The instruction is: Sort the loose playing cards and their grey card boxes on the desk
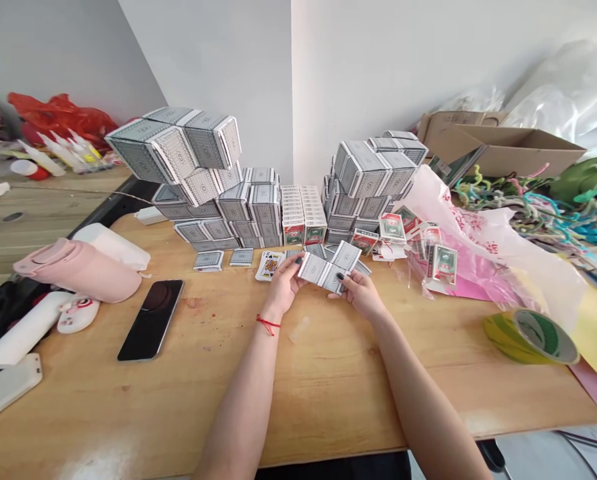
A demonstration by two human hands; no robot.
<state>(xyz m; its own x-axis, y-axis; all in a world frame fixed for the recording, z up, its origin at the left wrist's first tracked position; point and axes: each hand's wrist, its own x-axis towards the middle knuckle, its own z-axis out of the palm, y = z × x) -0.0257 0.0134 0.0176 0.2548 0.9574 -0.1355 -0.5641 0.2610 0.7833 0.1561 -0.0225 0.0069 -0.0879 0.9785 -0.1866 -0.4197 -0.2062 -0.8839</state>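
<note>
Both hands grip a joined piece of grey-backed playing cards (pixel 314 268) above the table. My left hand (pixel 284 285) pinches its left end, and my right hand (pixel 362 291) closes on its lower right side, thumb on top. Part of the piece stands up at the upper right. Beside my left hand lies a face-up king card (pixel 268 265). Small card packs (pixel 208 260) rest farther left, and more cards lie partly hidden behind the held piece. Card-built blocks are stacked at the left (pixel 198 180) and at the right (pixel 366 177).
Boxed card decks (pixel 303 213) stand between the stacks; loose boxes (pixel 444 263) lie on a pink plastic bag (pixel 498 233). A phone (pixel 151 320), pink bottle (pixel 86 270) and mouse (pixel 78 313) are at left. Yellow tape (pixel 503 339) and a cardboard box (pixel 513 150) are at right.
</note>
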